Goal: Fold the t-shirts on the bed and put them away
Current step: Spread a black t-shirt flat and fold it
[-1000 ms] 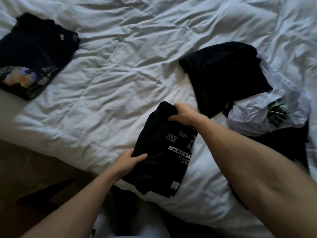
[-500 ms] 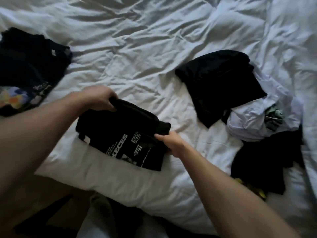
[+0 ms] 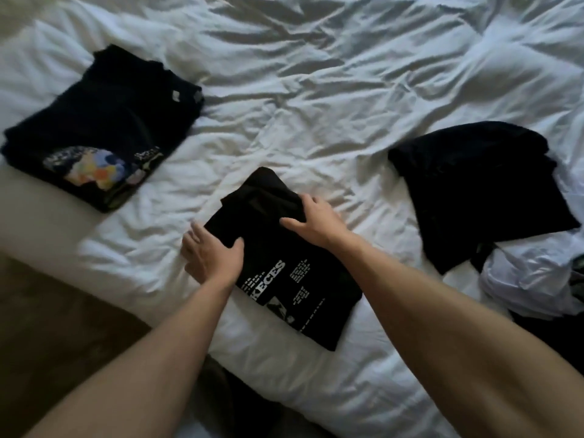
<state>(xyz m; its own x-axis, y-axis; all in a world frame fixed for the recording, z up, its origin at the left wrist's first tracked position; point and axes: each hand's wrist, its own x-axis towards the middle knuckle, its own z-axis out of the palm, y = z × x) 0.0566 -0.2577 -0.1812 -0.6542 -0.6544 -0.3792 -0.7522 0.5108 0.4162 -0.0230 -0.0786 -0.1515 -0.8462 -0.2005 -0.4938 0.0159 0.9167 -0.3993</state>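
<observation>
A folded black t-shirt with white print lies on the white duvet near the bed's front edge. My left hand rests at its left edge, fingers straight on the duvet and thumb on the cloth. My right hand presses flat on the shirt's upper part, fingers spread. A folded dark t-shirt with a colourful print sits at the left of the bed.
At the right lies a loose pile: a crumpled black t-shirt over a white garment. The brown floor shows at the lower left beyond the bed's edge.
The printed black shirt was held up in both hands and turned. It now lies flat on the duvet, and both hands have let go and rest on it.
</observation>
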